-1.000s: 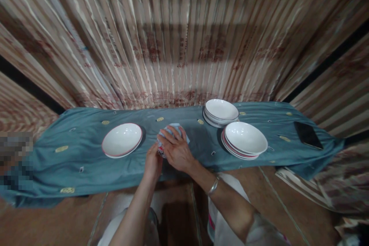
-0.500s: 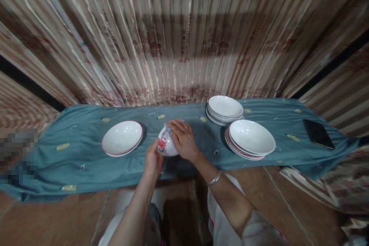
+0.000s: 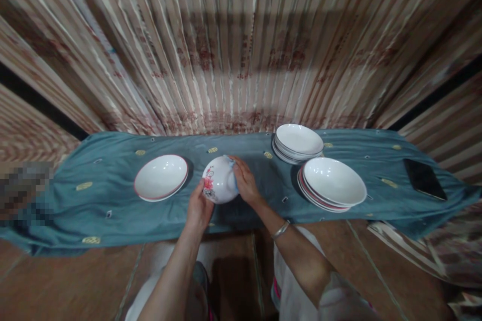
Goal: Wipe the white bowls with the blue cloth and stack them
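Observation:
A white bowl (image 3: 222, 180) with red and grey flowers on its outside is held over the middle of the table, its outer side turned up. My left hand (image 3: 200, 206) grips its left edge, fingers partly hidden beneath. On the right side, my right hand (image 3: 245, 180) presses what looks like a pale blue cloth (image 3: 236, 175) against the bowl; only a little of it shows. To the left lies a shallow white dish (image 3: 161, 178) with a red rim.
Two stacks stand at the right: white dishes with a dark rim (image 3: 299, 139) behind, and white dishes with some red rims (image 3: 333, 183) in front. A black phone (image 3: 425, 179) lies farther right on the blue-green tablecloth (image 3: 113, 160). Striped curtains (image 3: 226, 60) hang behind.
My right hand has slid off the top of the bowl to its right side, uncovering more of the outer surface. My left hand keeps its grip at the left edge.

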A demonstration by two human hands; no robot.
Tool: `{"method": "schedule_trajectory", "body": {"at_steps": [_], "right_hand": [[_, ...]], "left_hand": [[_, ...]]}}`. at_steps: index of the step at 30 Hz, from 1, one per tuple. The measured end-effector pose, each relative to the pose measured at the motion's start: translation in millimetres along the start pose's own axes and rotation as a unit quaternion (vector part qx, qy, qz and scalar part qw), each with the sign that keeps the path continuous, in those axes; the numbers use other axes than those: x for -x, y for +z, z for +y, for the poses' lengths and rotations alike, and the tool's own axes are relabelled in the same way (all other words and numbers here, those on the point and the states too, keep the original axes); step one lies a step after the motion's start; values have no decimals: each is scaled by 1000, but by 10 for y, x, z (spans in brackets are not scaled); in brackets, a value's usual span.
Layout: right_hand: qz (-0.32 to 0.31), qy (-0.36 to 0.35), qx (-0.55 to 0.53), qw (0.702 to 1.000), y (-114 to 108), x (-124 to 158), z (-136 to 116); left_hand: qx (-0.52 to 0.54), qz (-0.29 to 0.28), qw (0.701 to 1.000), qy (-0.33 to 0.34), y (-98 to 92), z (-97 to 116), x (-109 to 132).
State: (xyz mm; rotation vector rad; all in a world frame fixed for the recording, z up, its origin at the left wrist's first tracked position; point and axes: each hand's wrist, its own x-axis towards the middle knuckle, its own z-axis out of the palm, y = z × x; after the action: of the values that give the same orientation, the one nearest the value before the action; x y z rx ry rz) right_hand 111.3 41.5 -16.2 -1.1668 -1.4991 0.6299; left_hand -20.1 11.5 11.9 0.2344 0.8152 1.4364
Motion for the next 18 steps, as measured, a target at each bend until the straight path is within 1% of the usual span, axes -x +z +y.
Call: {"method": "schedule_trajectory", "body": {"at_steps": [6,13,15,18], "right_hand": [[4,77,0,997,124,132,93],[21,123,19,992,238,240,85],[25,127,28,991,249,268,70],[39,110,49,992,270,320,68]], "left_hand": [[15,11,1000,-24,46,22,27],[49,6,998,-35,27,-19,35],[44,-3,998,-34,16,-31,32],[31,-21,999,-26,18,-34,41]]}}
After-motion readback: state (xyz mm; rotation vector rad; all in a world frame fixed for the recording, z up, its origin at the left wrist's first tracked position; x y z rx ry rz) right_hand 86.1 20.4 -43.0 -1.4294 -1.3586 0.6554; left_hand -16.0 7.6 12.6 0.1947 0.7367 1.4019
